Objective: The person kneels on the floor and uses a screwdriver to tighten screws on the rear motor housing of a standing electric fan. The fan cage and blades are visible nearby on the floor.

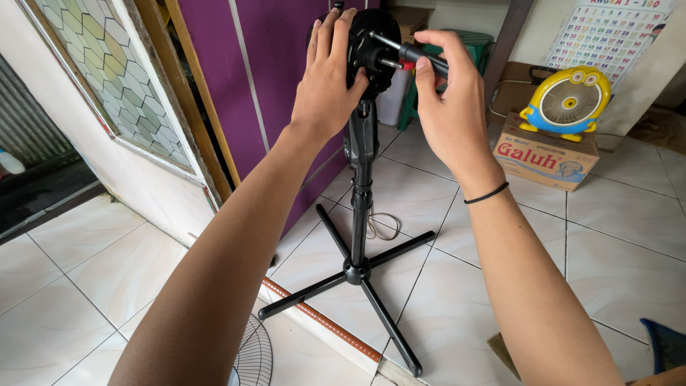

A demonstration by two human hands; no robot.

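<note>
Head view: motor housing (pixel 371 39) atop black stand (pixel 359 186), its 4 legs spread on the tiled floor (pixel 614 236). Left hand (pixel 325 86), grip clenched around the housing, steadies it. Right hand (pixel 446 100), grip grasping a screwdriver (pixel 411 53), sets the tip against the housing face. Advice: keep shaft square to the screw, press inward, brace firmly. Yellow fan (pixel 568 100) on box (pixel 547 157); grille (pixel 254 354) on the floor.

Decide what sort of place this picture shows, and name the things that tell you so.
Probably a room in a home: a white tiled floor, a purple cupboard, a wall chart and a small yellow fan on a cardboard box.
</note>
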